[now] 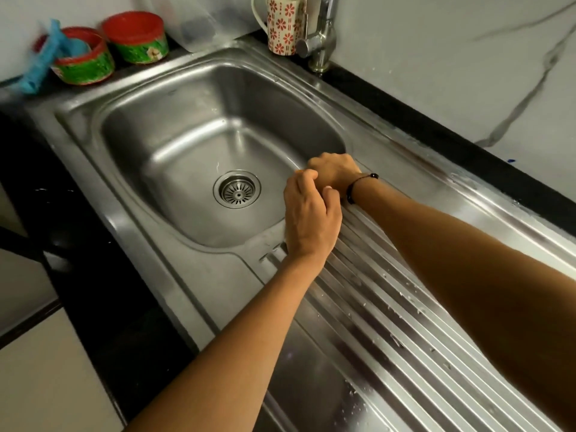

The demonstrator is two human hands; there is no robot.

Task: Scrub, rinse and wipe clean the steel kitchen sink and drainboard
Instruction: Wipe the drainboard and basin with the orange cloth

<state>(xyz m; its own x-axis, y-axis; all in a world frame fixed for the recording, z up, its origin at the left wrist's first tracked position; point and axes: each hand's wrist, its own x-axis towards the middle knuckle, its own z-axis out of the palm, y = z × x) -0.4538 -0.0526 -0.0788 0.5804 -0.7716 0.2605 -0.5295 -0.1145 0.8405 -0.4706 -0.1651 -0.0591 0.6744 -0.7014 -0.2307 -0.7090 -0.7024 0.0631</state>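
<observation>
The steel sink [174,126] has a round drain strainer [237,189] in its floor. To its right lies the ribbed drainboard [389,322], dotted with water drops. Both hands meet over the basin's right rim. My right hand [335,173] is curled into a fist, with a black band on its wrist. My left hand [311,219] curls its fingers against that fist. A sliver of something yellow-orange [299,172] shows between them; the rest of it is hidden, and what it is I cannot tell.
A steel tap [319,42] stands behind the sink, with a flowered mug [280,24] beside it. Two red-and-green tubs [85,65] [138,40] sit at the back left, a blue cloth [40,63] draped over one. A black counter [452,145] borders the marble wall.
</observation>
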